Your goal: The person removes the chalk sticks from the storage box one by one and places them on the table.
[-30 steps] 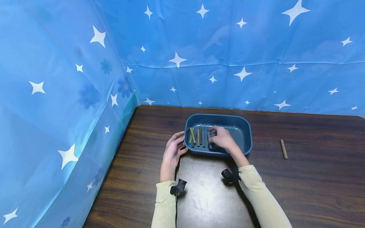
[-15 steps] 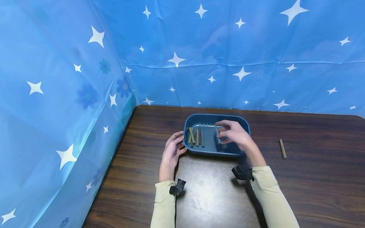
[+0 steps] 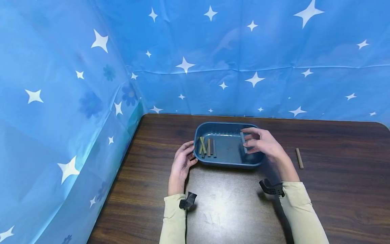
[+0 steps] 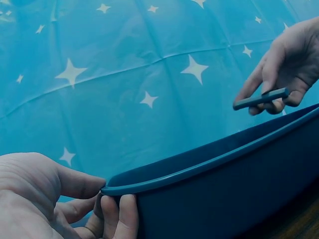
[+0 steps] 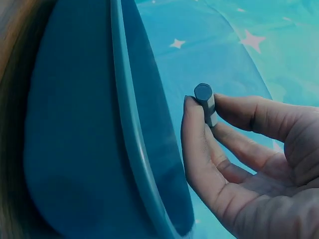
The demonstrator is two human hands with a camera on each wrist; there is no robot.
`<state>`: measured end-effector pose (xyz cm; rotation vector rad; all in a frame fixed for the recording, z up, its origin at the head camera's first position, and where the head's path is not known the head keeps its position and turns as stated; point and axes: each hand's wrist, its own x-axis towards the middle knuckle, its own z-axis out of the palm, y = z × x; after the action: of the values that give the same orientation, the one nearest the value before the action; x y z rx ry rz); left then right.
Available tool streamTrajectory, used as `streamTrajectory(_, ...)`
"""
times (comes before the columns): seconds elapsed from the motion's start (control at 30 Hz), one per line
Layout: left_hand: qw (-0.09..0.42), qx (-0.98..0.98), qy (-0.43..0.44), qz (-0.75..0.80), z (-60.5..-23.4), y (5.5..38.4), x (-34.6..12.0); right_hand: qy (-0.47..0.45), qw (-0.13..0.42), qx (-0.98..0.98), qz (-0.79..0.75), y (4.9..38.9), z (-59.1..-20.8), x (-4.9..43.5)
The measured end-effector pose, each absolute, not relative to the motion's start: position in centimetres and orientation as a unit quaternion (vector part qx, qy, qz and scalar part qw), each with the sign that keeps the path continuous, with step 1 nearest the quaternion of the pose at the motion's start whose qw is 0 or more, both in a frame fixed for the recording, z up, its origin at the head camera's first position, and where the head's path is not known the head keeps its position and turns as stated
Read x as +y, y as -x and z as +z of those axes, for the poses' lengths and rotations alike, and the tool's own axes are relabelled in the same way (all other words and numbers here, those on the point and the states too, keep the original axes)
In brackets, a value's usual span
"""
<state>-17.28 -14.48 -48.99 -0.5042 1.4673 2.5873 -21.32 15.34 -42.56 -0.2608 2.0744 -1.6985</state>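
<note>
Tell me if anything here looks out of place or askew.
A brownish stick lies alone on the table, outside and right of the blue tub. Inside, at the left end, a yellow-green stick slants, out of line with the brown and blue-grey sticks.

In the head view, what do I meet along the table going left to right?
Left hand, yellow-green sticks, brown sticks, gray-blue stick lying in the tray, right hand pinching another gray-blue stick, lone brown stick on the table.
</note>
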Motion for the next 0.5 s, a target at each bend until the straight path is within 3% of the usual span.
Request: streamTrajectory(0.5,0.061,0.48,0.175,0.857,-49.0,17.4,-14.4,0.051,0.201,0.757,-0.619,20.5,-42.5,18.6)
